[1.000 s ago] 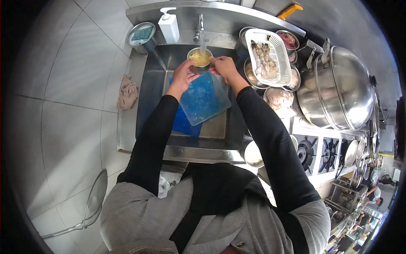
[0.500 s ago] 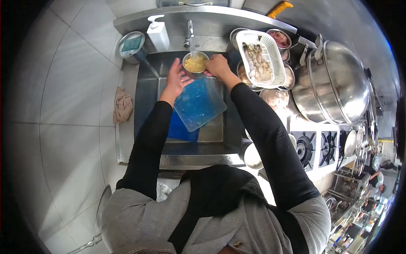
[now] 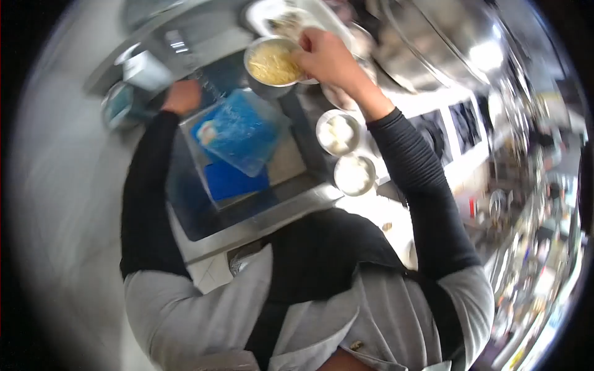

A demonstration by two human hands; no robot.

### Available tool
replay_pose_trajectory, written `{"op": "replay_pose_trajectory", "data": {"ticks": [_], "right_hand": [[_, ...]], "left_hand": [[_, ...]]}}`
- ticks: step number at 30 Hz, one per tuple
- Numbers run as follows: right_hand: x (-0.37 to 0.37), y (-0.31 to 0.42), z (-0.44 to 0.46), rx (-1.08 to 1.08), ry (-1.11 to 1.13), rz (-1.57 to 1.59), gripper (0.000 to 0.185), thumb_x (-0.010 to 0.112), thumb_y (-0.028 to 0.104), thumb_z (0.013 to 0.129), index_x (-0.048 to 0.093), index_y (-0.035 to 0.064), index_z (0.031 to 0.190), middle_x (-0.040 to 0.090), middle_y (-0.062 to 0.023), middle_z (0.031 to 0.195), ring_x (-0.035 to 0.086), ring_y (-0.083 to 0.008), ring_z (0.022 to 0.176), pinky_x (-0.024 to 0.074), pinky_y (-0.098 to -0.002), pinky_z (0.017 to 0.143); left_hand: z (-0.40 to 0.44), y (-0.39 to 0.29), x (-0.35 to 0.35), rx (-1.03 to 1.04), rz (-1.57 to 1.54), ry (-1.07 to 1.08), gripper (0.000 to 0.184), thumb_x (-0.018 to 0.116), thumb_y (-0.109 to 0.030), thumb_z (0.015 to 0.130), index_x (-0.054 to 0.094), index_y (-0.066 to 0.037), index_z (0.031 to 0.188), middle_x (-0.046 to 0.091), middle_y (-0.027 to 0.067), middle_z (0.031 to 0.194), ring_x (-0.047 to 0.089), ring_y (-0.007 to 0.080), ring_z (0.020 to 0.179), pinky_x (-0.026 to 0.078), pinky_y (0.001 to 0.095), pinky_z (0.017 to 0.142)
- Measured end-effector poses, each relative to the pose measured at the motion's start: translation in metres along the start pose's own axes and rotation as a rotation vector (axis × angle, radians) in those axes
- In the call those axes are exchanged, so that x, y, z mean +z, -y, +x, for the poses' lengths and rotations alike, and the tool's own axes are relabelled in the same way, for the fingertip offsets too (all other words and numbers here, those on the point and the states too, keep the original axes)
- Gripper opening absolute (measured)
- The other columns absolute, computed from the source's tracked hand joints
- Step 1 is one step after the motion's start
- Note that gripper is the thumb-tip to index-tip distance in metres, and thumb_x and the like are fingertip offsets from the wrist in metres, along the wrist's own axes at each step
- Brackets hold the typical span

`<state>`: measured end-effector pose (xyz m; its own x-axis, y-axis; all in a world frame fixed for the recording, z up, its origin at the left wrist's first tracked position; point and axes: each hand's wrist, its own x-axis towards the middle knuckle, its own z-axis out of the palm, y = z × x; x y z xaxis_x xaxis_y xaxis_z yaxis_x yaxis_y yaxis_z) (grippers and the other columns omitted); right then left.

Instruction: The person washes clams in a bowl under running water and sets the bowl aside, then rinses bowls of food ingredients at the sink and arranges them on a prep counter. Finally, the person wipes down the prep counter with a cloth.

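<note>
My right hand (image 3: 331,59) grips the rim of a small metal bowl (image 3: 272,83), raised above the right side of the sink. Pale yellow shreds (image 3: 272,63) lie inside it. Blurred by motion, my left hand (image 3: 184,97) is over the sink's left edge, apart from the bowl; its fingers cannot be made out. Water runs near it, below the faucet (image 3: 177,43). In the sink (image 3: 192,210) are a translucent sheet-like item (image 3: 247,133) and a dark blue flat piece (image 3: 235,181).
A white pump bottle (image 3: 146,71) and a metal container (image 3: 120,108) stand at the left. Two metal bowls with white contents, an upper one (image 3: 338,147) and a lower one (image 3: 355,190), sit right of the sink. Beyond are a white basket (image 3: 331,18), a big pot (image 3: 427,46) and stove burners (image 3: 433,133).
My right hand has carried the bowl away from the faucet stream, toward the right-hand counter. My left hand has left the bowl's side and moved left. The camera view has turned.
</note>
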<state>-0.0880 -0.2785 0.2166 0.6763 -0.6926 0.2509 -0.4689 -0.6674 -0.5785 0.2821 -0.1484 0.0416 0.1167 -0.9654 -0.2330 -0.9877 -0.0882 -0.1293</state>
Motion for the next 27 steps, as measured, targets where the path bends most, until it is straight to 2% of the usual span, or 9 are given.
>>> {"op": "replay_pose_trajectory", "data": {"ticks": [2,4,5,7,8,10,15,20,27], "right_hand": [[-0.058,-0.017,-0.041,0.025,-0.023,-0.007,0.023,0.065,0.019,0.079,0.058,-0.0003,0.09,0.061,-0.0126,0.073,0.058,-0.0221,0.067,0.0478,-0.0363,0.063],[-0.117,-0.028,-0.084,0.084,-0.011,-0.075,0.023,0.064,0.017,0.081,0.058,0.0007,0.096,0.061,-0.0126,0.076,0.059,-0.0213,0.07,0.0482,-0.0347,0.064],[-0.14,-0.048,-0.106,0.051,-0.004,-0.037,0.022,0.063,0.016,0.082,0.058,0.0006,0.097,0.061,-0.0121,0.075,0.058,-0.0215,0.067,0.0483,-0.0346,0.064],[-0.177,-0.078,-0.154,0.159,-0.037,-0.199,0.021,0.063,0.016,0.083,0.057,-0.0001,0.096,0.062,-0.0127,0.077,0.058,-0.0223,0.064,0.0484,-0.0336,0.062],[-0.193,-0.086,-0.177,0.158,-0.072,-0.338,0.02,0.063,0.014,0.083,0.057,0.0002,0.096,0.062,-0.014,0.076,0.059,-0.0225,0.064,0.0477,-0.0339,0.061],[-0.216,-0.12,-0.228,0.296,-0.074,-0.336,0.015,0.062,0.012,0.084,0.056,0.0006,0.092,0.061,-0.0142,0.074,0.058,-0.0231,0.061,0.0465,-0.035,0.059],[-0.245,-0.195,-0.353,0.586,-0.113,-0.243,0.022,0.063,0.014,0.081,0.058,0.0009,0.098,0.066,-0.0218,0.081,0.067,-0.0337,0.074,0.0509,-0.0437,0.069],[-0.26,-0.253,-0.448,0.699,-0.195,-0.2,0.023,0.066,0.015,0.079,0.055,0.0023,0.095,0.066,-0.0206,0.082,0.065,-0.0409,0.077,0.0525,-0.0447,0.07],[-0.226,-0.287,-0.47,0.416,-0.06,-0.133,0.026,0.063,0.008,0.08,0.054,0.0068,0.105,0.065,-0.0212,0.075,0.065,-0.0411,0.072,0.0518,-0.0496,0.064]], "left_hand": [[-0.016,-0.032,-0.005,-0.064,-0.2,-0.12,0.038,0.065,-0.031,0.084,0.068,-0.007,0.113,0.065,0.0162,0.117,0.061,0.0334,0.111,0.05,0.0459,0.088],[-0.038,-0.096,-0.021,-0.162,-0.582,-0.17,0.037,0.065,-0.038,0.088,0.073,-0.002,0.09,0.071,0.0129,0.086,0.067,0.0345,0.081,0.052,0.0418,0.071],[-0.038,-0.118,-0.005,-0.181,-0.727,-0.04,0.042,0.066,-0.041,0.089,0.072,0.0,0.08,0.069,0.008,0.07,0.064,0.0265,0.063,0.049,0.0367,0.061],[-0.076,-0.209,-0.033,-0.159,-1.129,-0.088,0.033,0.073,-0.034,0.087,0.07,-0.001,0.082,0.066,0.0026,0.071,0.058,0.0087,0.068,0.047,0.0288,0.061],[-0.088,-0.248,-0.032,-0.122,-1.352,-0.14,0.028,0.076,-0.028,0.085,0.069,-0.004,0.099,0.066,0.0029,0.079,0.058,0.0096,0.069,0.048,0.0285,0.062],[-0.118,-0.328,-0.056,-0.187,-1.393,-0.177,0.038,0.076,-0.027,0.085,0.064,-0.007,0.115,0.067,0.0056,0.088,0.06,0.0103,0.072,0.05,0.0278,0.065],[-0.133,-0.436,-0.042,-0.077,-0.993,-0.299,0.036,0.07,-0.014,0.085,0.061,-0.008,0.119,0.067,0.0218,0.105,0.065,0.0408,0.096,0.051,0.0436,0.082],[-0.125,-0.458,-0.05,-0.181,-0.863,-0.33,0.029,0.067,-0.011,0.086,0.061,-0.005,0.114,0.07,0.0209,0.098,0.067,0.0408,0.091,0.052,0.0428,0.078],[-0.113,-0.463,-0.026,-0.197,-0.744,-0.431,0.024,0.067,-0.014,0.088,0.065,-0.004,0.109,0.069,0.0216,0.096,0.066,0.0396,0.09,0.051,0.0417,0.078]]}}
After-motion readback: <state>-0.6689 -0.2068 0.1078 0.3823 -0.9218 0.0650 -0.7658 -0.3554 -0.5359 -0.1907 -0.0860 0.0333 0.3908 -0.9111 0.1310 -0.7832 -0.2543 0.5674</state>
